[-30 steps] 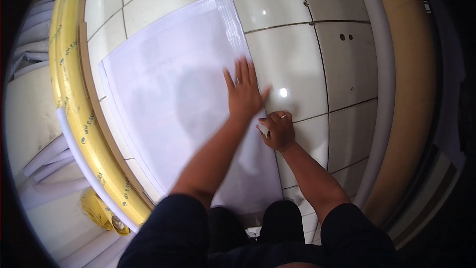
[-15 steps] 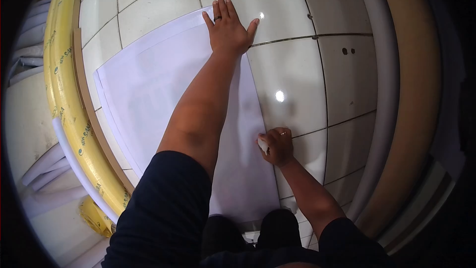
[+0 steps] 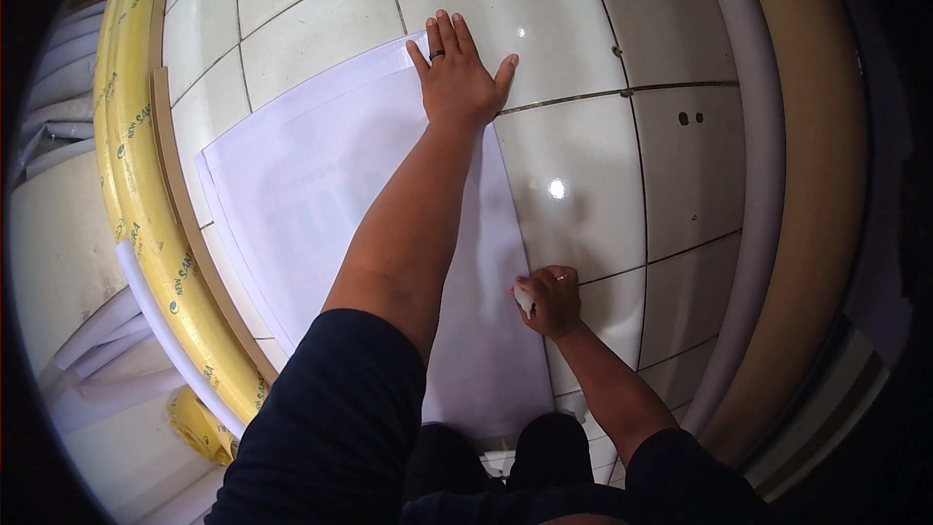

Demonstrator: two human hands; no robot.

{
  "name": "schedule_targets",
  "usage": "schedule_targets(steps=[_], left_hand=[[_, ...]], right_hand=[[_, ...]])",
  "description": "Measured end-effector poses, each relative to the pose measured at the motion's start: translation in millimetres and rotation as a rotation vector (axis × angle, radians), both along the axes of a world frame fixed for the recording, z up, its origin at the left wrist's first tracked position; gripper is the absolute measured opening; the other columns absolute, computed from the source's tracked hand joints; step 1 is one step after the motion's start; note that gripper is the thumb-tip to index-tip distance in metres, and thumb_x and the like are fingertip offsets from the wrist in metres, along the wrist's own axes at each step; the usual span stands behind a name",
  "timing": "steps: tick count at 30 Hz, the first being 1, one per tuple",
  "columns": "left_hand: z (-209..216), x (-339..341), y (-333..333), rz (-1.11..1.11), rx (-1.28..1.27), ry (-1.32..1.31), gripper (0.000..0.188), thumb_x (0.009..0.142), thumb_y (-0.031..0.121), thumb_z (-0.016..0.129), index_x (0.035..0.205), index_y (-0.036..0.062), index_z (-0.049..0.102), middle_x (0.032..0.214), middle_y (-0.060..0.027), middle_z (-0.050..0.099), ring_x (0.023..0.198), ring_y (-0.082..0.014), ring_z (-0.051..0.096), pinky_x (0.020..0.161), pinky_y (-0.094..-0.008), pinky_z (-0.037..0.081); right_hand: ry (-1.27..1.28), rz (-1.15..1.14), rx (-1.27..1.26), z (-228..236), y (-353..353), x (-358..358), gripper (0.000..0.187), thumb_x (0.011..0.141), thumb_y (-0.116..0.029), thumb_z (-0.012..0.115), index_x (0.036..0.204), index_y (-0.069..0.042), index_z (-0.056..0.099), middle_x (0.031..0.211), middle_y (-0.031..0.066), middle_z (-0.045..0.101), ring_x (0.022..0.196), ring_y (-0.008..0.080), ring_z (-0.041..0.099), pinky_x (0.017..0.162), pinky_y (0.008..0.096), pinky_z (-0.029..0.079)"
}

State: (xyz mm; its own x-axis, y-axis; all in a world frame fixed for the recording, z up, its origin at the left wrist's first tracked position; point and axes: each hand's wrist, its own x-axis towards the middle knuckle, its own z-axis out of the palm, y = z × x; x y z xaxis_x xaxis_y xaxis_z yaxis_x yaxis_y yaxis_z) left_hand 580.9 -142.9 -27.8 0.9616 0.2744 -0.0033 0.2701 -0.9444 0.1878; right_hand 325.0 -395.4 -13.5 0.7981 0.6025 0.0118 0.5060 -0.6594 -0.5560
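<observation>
Seeing one white banner sheet (image 3: 311,194) lying on the tiled floor (image 3: 573,156), left hand (image 3: 458,83) spread wide and flat on its far right corner, right hand (image 3: 556,303) clamped around one small whitish thing (image 3: 526,298) by the right edge. Two rings (image 3: 436,54) total, one per hand lol.

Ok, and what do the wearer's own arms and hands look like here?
The left hand wears a dark ring, the right hand a small, light, shiny ring. Neither is gloved. The sleeves are short and dark navy, leaving the forearms bare.
</observation>
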Motion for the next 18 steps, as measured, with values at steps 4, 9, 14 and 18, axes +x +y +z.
schedule_targets(steps=[4, 9, 14, 18], left_hand=[[-0.7, 0.4, -1.1, -0.005, 0.001, -0.019, 0.095, 0.096, 0.067, 0.033, 0.159, -0.0013, 0.014, 0.167, -0.0183, 0.013, 0.156, -0.0298, 0.005, 0.124, -0.054, -0.001], [-0.8, -1.8, 0.7, -0.014, -0.013, -0.012, 0.095, 0.097, 0.066, 0.036, 0.158, -0.0029, 0.013, 0.166, -0.0212, 0.015, 0.156, -0.0332, 0.006, 0.123, -0.0552, 0.001], [-0.9, -3.1, -1.2, -0.012, -0.032, -0.005, 0.095, 0.097, 0.066, 0.036, 0.158, -0.0026, 0.013, 0.166, -0.0212, 0.015, 0.156, -0.0332, 0.006, 0.123, -0.0552, 0.001], [-0.8, -1.6, -4.6, -0.019, -0.033, -0.036, 0.096, 0.097, 0.067, 0.037, 0.158, -0.0027, 0.014, 0.166, -0.0213, 0.014, 0.155, -0.0335, 0.007, 0.123, -0.0558, 0.002]], right_hand=[[0.01, 0.008, -0.01, -0.4, -2.2, 0.4, 0.037, 0.072, -0.011, 0.072, 0.106, -0.02, 0.062, 0.089, -0.0009, 0.062, 0.092, 0.0227, 0.062, 0.084, 0.0424, 0.038], [-0.014, 0.009, 0.005, 1.6, 0.7, 0.8, 0.03, 0.076, -0.02, 0.08, 0.101, -0.018, 0.064, 0.086, -0.0012, 0.061, 0.088, 0.0236, 0.061, 0.086, 0.0414, 0.038], [-0.006, -0.007, 0.021, 4.1, 1.2, 0.3, 0.033, 0.074, -0.012, 0.074, 0.104, -0.019, 0.062, 0.089, -0.0009, 0.062, 0.089, 0.0228, 0.062, 0.083, 0.0424, 0.039], [-0.022, -0.01, 0.042, 3.9, -1.5, 0.9, 0.031, 0.075, -0.013, 0.074, 0.103, -0.018, 0.062, 0.088, 0.0003, 0.062, 0.088, 0.0244, 0.062, 0.084, 0.0434, 0.039]])
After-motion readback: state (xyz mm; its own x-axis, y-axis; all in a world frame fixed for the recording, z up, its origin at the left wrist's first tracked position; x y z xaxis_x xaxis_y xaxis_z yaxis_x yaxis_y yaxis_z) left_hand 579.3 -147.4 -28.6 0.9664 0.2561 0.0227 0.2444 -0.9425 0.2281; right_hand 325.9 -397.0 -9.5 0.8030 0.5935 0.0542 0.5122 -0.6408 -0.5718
